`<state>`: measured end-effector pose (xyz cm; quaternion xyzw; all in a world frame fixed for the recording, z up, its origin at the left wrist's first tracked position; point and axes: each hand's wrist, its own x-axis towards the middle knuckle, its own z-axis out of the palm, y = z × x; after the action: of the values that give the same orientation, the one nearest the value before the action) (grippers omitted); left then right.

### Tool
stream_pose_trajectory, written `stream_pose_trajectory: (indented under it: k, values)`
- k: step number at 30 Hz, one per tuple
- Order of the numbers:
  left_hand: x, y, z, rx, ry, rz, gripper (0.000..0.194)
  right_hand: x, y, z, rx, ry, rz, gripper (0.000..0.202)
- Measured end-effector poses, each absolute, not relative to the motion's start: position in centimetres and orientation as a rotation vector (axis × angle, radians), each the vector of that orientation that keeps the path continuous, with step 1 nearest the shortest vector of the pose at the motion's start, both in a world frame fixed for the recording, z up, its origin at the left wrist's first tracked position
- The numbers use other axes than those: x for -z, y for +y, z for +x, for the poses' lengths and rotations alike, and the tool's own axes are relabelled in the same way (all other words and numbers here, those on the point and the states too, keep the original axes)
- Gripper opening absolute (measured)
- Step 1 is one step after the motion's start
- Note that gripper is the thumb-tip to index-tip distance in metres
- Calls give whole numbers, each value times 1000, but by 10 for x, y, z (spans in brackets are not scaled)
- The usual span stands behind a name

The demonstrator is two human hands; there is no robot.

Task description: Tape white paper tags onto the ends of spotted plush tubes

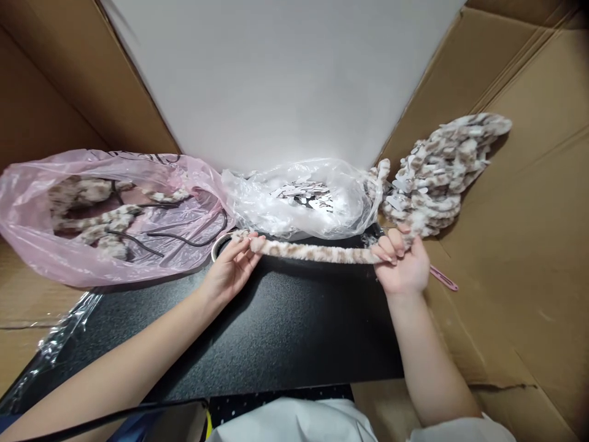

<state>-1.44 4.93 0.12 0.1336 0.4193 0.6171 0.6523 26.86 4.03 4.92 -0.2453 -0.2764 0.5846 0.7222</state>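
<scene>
A narrow plush strip point(317, 252), white with light-brown patches, stretches almost level above the black tabletop. My left hand point(234, 265) pinches its left end between thumb and fingers. At the other end, my right hand point(405, 263) has its fingers curled around the strip. Just beyond my left hand, a pale ring-shaped object point(215, 247) is partly covered. Behind the strip lies a clear plastic bag point(257, 212) holding several flat white and silvery pieces point(306, 195). Whether anything is inside the strip cannot be seen.
A pink plastic bag point(27, 233) on the left contains similar plush pieces point(115, 224) and dark bent rods point(188, 243). A pile of patterned plush bands with white tags point(442, 169) leans at right. Near my right wrist is a pink slotted tool point(444, 278). Cardboard walls point(519, 245) flank the black table point(294, 331).
</scene>
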Motion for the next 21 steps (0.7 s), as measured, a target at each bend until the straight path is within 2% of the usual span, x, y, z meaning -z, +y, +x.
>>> stream_pose_trajectory:
  k: [3, 6, 9, 12, 17, 21]
  values:
    - [1, 50, -17, -1553, 1038, 481, 27, -47, 37, 269, -1273, -701, -517, 17]
    - [4, 43, -15, -1573, 1074, 811, 41, -32, 32, 254, -1249, -946, -687, 20]
    - [4, 31, -8, -1406, 1076, 1120, 37, -16, 25, 231, -1174, -1396, -1024, 24]
    - [2, 20, -2, -1229, 1054, 1295, 31, -8, 18, 210, -977, -1752, -1178, 26]
    - [4, 16, 1, -1127, 1012, 1292, 29, -3, 11, 198, -964, -1833, -1157, 26]
    - [8, 19, 2, -1133, 915, 1139, 39, 0, 9, 198, -908, -1767, -1142, 25]
